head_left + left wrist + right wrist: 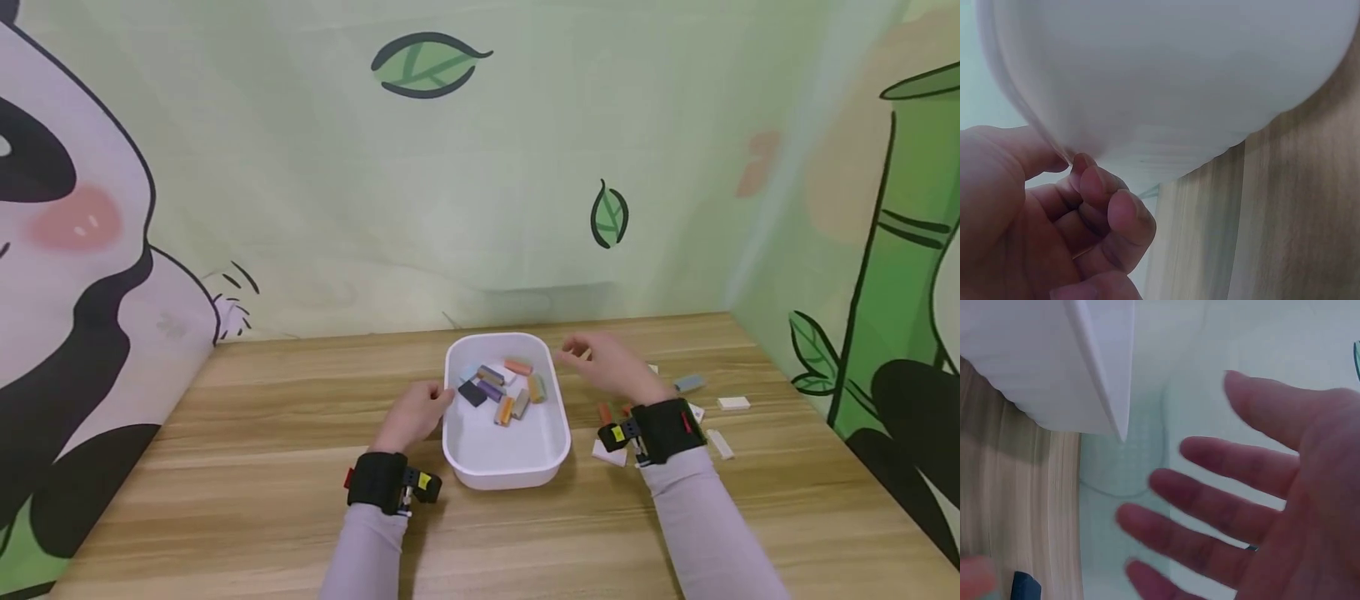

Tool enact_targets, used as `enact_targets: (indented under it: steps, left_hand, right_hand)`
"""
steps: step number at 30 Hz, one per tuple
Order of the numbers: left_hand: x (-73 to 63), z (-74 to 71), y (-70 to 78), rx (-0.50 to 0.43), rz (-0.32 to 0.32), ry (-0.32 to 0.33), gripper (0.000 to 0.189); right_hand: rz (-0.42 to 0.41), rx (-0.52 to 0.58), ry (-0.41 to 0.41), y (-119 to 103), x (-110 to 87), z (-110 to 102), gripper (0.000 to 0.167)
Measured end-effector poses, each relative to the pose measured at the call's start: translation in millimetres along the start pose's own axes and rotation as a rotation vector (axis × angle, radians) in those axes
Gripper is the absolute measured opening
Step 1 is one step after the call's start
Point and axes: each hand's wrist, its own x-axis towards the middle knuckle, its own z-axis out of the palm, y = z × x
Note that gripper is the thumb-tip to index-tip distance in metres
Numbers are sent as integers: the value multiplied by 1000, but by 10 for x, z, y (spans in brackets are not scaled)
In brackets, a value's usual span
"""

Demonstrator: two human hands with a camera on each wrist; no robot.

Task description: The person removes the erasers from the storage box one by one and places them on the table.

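A white plastic tub stands on the table with several small rectangular blocks in it, among them a black block, a purple block and an orange-red block. At its left side, my left hand pinches the rim between thumb and fingers, as the left wrist view shows of the tub wall. My right hand hovers just beyond the tub's right rim. Its fingers are spread loosely apart and hold nothing in the right wrist view.
More small pieces lie on the wooden table right of the tub: a grey-blue block, a white block, another white piece and a pale flat piece. The right forearm partly hides some. A printed cloth hangs behind.
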Motion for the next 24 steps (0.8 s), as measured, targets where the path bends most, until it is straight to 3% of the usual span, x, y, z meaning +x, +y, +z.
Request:
enact_targets:
  steps: [4,11,16,24]
  left_hand:
    - [-1,-17,-10,9,-5,1,33]
    - [5,-5,-32,2,21,-16,34]
    - [0,-19,-32,-38,23,-18,33]
    - [8,-20,-36,-17,25,-12,34]
  right_hand:
    - [60,-43,-99,-33,44,89,36]
    - [97,-22,-224,-59,61,190,26]
    - [89,-28,-227,-90,78,224,27]
    - [74,-67,-232,-140,74,208,29]
